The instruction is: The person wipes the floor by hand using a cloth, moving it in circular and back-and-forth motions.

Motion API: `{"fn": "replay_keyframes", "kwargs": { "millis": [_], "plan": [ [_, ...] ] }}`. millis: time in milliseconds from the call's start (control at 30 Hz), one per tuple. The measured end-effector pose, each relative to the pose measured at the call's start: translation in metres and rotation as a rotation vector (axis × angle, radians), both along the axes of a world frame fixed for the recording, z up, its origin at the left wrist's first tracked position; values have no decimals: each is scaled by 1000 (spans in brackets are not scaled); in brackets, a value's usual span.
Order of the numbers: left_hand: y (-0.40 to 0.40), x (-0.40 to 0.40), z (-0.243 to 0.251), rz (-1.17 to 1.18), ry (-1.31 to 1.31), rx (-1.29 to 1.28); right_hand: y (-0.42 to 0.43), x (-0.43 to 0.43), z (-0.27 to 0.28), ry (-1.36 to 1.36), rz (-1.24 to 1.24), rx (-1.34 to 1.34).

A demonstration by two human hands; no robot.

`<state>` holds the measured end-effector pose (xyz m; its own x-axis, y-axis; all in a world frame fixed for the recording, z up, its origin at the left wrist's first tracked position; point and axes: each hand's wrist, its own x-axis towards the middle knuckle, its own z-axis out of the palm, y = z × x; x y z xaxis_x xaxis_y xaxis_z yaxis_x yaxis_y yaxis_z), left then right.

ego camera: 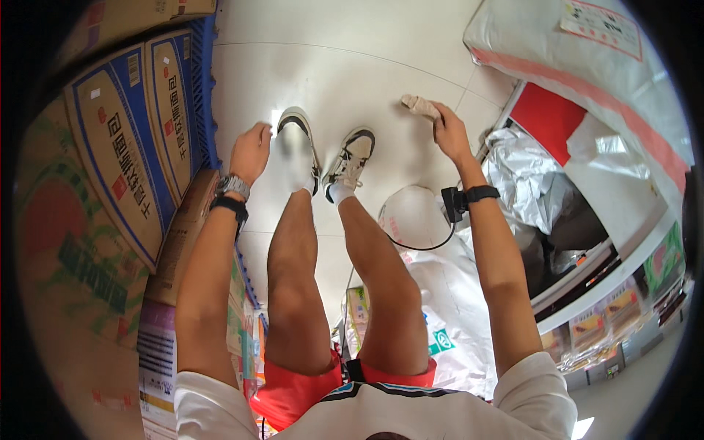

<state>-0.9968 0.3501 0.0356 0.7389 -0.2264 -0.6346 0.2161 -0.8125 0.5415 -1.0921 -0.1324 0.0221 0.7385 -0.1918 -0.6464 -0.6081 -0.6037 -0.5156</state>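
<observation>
My right hand (452, 132) holds a crumpled beige cloth (421, 105) out over the pale tiled floor (352, 66). The cloth hangs past my fingertips, to the left of the hand. My left hand (252, 154) is beside my left shoe (295, 137), its back towards me and its fingers curled. The inside of that hand is hidden, so whether it holds anything cannot be told. Both wrists carry dark straps, and a metal watch (232, 187) sits on the left one.
Stacked cardboard cartons (118, 159) stand on the left, by a blue plastic pallet (206, 93). To the right are a large white wrapped bale (550, 49), a low white shelf unit (621, 192) and crumpled silver film (520, 176). White sacks (454, 302) lie by my right leg, near a black cable (423, 248).
</observation>
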Motion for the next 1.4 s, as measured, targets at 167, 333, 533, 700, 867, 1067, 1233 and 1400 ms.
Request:
{"fn": "replay_keyframes", "kwargs": {
  "millis": [167, 333, 533, 700, 867, 1067, 1233, 1400],
  "plan": [
    [29, -57, 65, -73, 153, 80, 8, -94, 37, 2, 139, -73],
    [40, -80, 133, -45, 198, 118, 50, -128, 73, 97, 286, 103],
    [52, -104, 156, -32, 193, 89, 118, -127, 110, -1, 249, 93],
    [86, -150, 135, 36, 216, 19, 151, -143, 112, -65, 212, 87],
    [131, -205, 106, -98, 236, 60, 171, -175, 103, 76, 176, -64],
    [160, -245, 73, -78, 210, 14, 199, -205, 114, 64, -38, -54],
    [171, -268, 45, -107, 232, 62, 207, -231, 92, 235, 79, 74],
    [173, -274, -1, -182, 193, 80, 179, -242, 2, 303, -48, -105]
  ]
}}
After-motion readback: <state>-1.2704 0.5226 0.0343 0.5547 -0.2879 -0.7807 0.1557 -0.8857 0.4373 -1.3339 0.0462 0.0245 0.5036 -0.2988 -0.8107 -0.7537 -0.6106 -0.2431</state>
